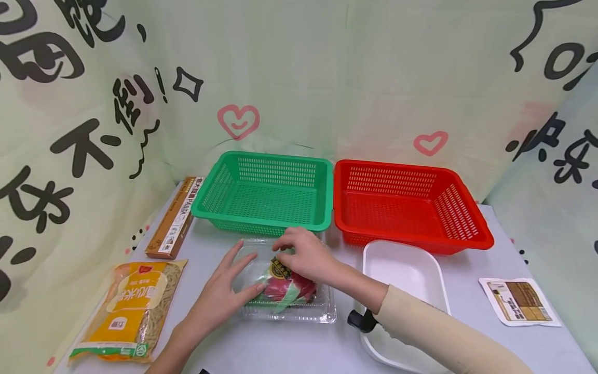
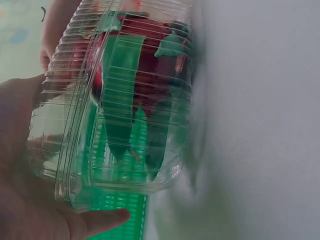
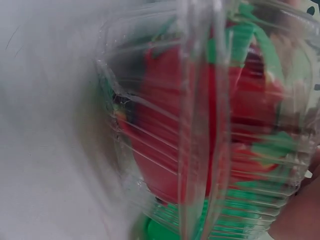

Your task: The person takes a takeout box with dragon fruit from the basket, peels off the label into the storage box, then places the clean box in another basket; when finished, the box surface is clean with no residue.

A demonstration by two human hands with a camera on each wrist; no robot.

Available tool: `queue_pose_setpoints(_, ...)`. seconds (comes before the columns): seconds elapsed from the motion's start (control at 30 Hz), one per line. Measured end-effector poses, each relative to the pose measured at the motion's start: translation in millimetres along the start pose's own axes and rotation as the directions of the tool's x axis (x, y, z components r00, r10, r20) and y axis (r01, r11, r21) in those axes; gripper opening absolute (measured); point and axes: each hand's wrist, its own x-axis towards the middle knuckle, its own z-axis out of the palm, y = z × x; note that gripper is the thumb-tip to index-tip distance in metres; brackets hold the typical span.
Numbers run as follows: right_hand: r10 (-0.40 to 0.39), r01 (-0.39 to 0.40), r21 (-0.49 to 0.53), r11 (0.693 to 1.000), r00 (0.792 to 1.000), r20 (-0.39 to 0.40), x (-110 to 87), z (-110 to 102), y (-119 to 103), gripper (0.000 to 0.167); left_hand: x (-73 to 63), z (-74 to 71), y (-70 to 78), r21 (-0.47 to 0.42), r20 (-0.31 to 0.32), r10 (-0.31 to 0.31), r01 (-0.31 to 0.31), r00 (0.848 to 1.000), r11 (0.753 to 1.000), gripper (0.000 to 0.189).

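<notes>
A clear plastic clamshell box (image 1: 303,311) lies on the table in front of the green basket, its lid down over a red dragon fruit (image 1: 285,285) with green scales. A black and gold label (image 1: 279,268) is on the lid. My left hand (image 1: 224,296) is spread over the box's left side, fingertips touching the lid. From the right, my right hand (image 1: 303,254) rests on the top with loosely bent fingers. In the left wrist view the ribbed box wall (image 2: 125,125) shows the fruit; the right wrist view is blurred, with the fruit (image 3: 165,130) behind clear plastic.
A green basket (image 1: 261,226) and a red basket (image 1: 411,241) stand at the back. On the left are a pasta box (image 1: 175,218) and a yellow noodle bag (image 1: 131,311). A white tray (image 1: 420,259) lies under the right forearm, with a flat packet (image 1: 518,302) farther right.
</notes>
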Motion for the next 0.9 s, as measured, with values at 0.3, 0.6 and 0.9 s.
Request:
queue_pose_setpoints(0.3,-0.051,0.051,-0.034,0.998,0.999,-0.003,0.8,7,2,0.013,-2.5,2.7,-2.1,-0.007,-0.003,-0.02,0.02,1.0,1.0,0.074)
queue_pose_setpoints(0.6,-0.071,0.069,-0.043,0.997,0.997,-0.038,0.9,12,1,0.01,-3.4,4.3,-3.6,-0.035,-0.011,-0.037,0.037,0.999,0.999,0.072)
queue_pose_setpoints(0.9,-0.085,0.075,-0.109,0.991,0.993,-0.085,0.1,16,1,0.012,-3.9,5.5,-5.5,-0.072,0.012,-0.086,0.086,0.996,0.994,0.072)
